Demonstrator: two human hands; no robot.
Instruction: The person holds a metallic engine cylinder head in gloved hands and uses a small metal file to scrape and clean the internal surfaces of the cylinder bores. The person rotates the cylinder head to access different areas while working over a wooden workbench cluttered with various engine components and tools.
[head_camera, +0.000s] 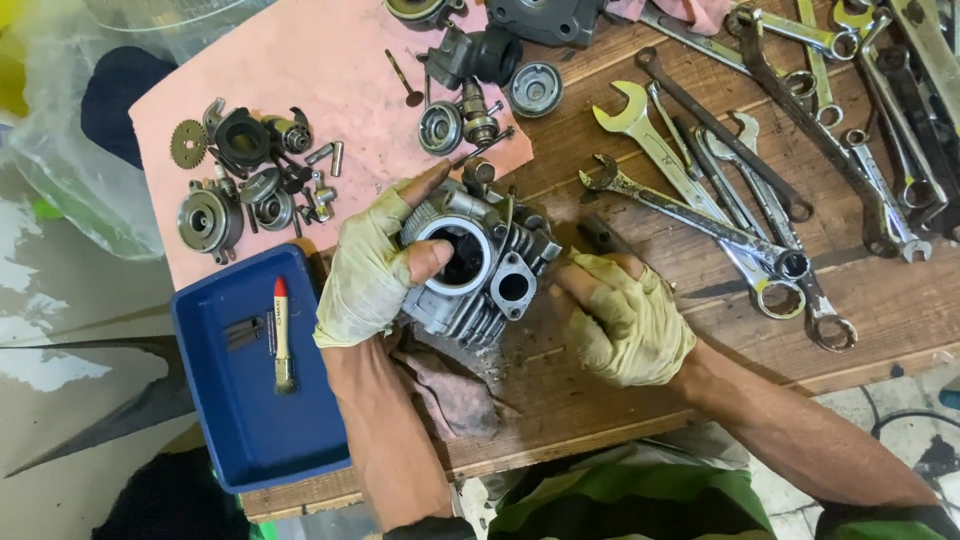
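Wooden bench (880, 300): left hand (368, 270) grips cylinder head (480, 265); right hand (625, 318) curled, fingertips touching it.

1 head-worn camera looks steeply down, close over the wooden workbench (620, 400), its near edge at bottom

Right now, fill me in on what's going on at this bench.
A person in worn fingerless gloves is handling a finned metal engine cylinder head on a wooden workbench. The left hand grips its side, thumb at the round bore; the right hand rests beside it, fingers touching its edge. Small engine parts lie on a pink sheet, wrenches spread to the right, and a blue tray holds a small brush.
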